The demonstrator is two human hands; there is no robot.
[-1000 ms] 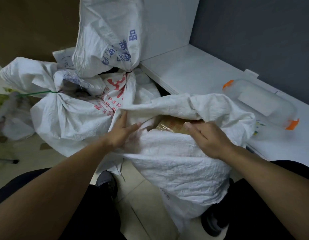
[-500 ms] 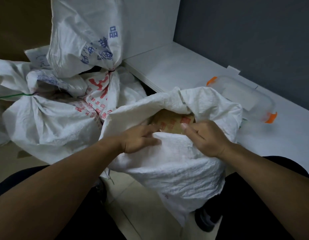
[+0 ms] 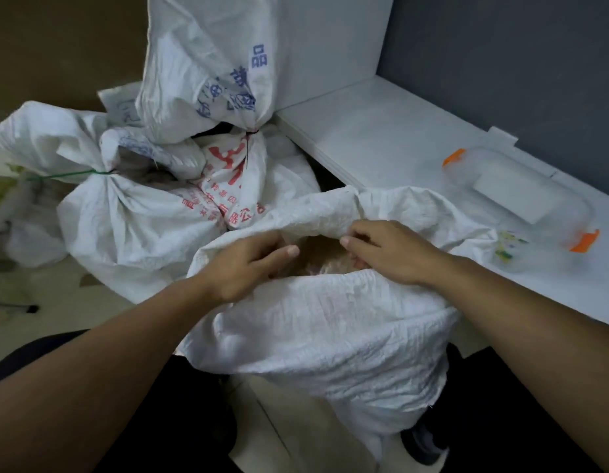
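Reaching into: sack (image 3: pixel 330 322), mouth open, brownish contents (image 3: pixel 318 259) blurred.
Left hand (image 3: pixel 248 264): fingers curled inside; grip unclear.
Right hand (image 3: pixel 388 250): pinching far rim.

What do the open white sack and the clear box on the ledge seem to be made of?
The open sack: likely woven polypropylene, matte, judging by its crinkled, stiff folds. The clear box: probably transparent plastic, smooth, since the ledge shows through.

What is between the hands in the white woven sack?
Head view: blurry yellowish-brown contents lie between the left hand and right hand, inside the white woven sack.
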